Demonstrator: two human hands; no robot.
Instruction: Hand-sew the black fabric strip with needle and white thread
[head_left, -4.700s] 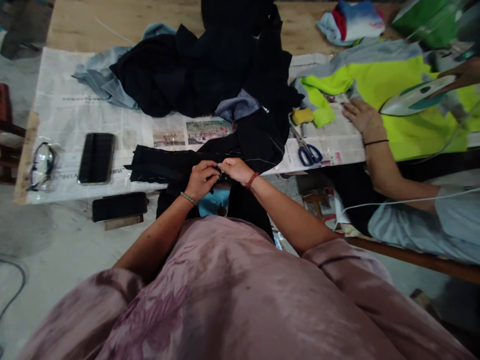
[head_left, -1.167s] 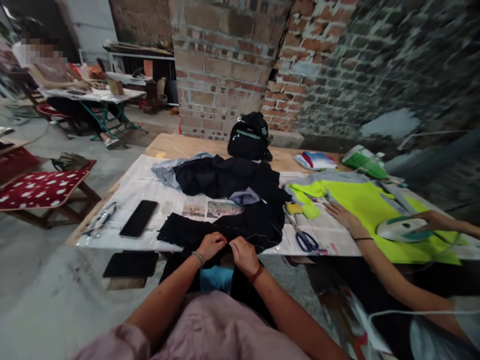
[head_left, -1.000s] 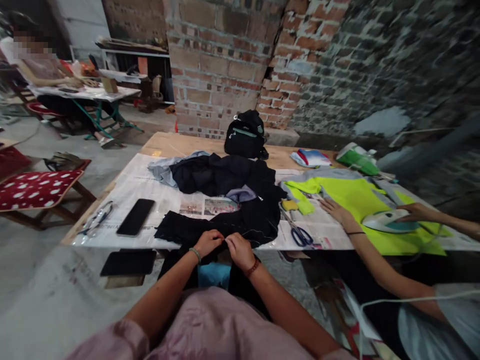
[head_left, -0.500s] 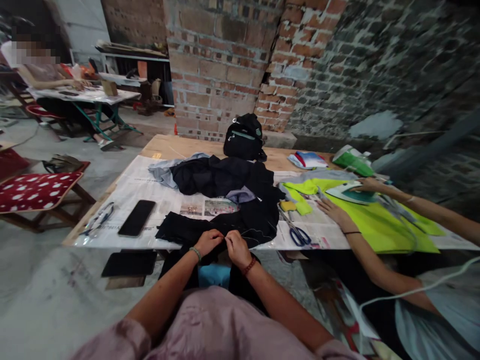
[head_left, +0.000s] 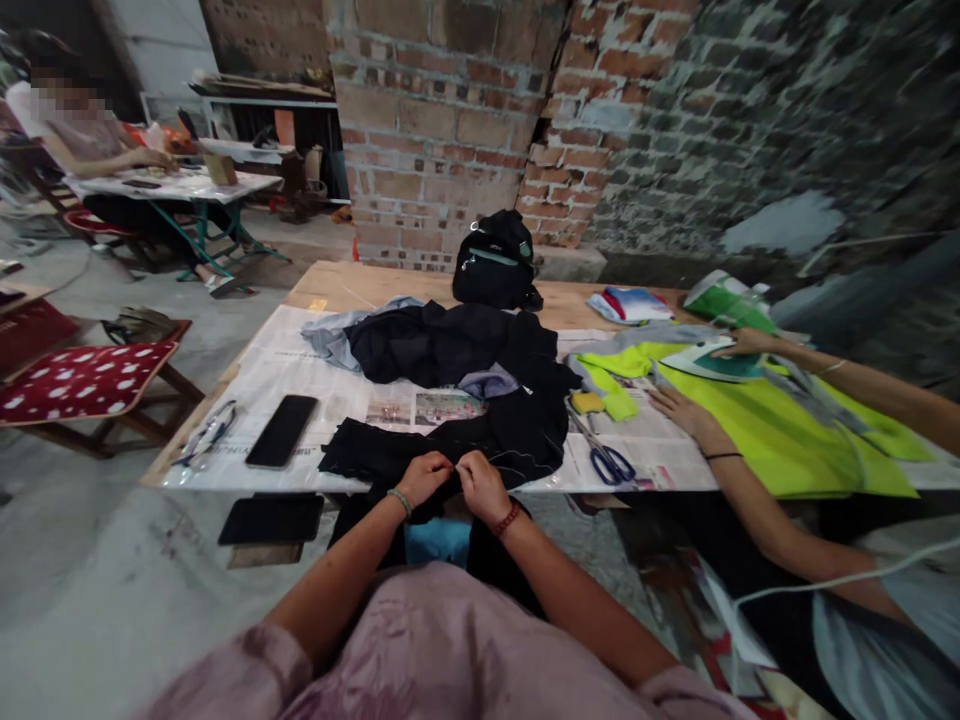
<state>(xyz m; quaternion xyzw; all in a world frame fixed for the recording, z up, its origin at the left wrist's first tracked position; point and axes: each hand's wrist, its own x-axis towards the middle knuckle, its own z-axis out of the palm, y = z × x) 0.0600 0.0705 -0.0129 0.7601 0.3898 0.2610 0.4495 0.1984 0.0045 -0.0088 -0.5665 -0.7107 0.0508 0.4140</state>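
Observation:
At the table's near edge my left hand (head_left: pixel 421 480) pinches the edge of a black garment (head_left: pixel 529 430). My right hand (head_left: pixel 485 490) is closed in a pinch close beside it, fingertips almost meeting; whatever lies between its fingers is too small to make out. Pale thread lines run across the black cloth, which spreads over the table and drapes off the edge toward my lap. To the right lie dark-handled scissors (head_left: pixel 611 465) and a small yellow block (head_left: pixel 587 402). A black phone (head_left: pixel 282 431) and a pair of glasses (head_left: pixel 210 432) lie on the left.
At right, a co-worker's hand moves an iron (head_left: pixel 712 362) on neon yellow cloth (head_left: pixel 787 435), the other hand flat near it. A black backpack (head_left: pixel 491 270) stands at the back. A red cushioned stool (head_left: pixel 90 383) is left; another person sits at a far table (head_left: pixel 247 184).
My view has shifted slightly, so everything sits a little further right and higher. Both my hands stay at the garment's edge with only slight finger movement.

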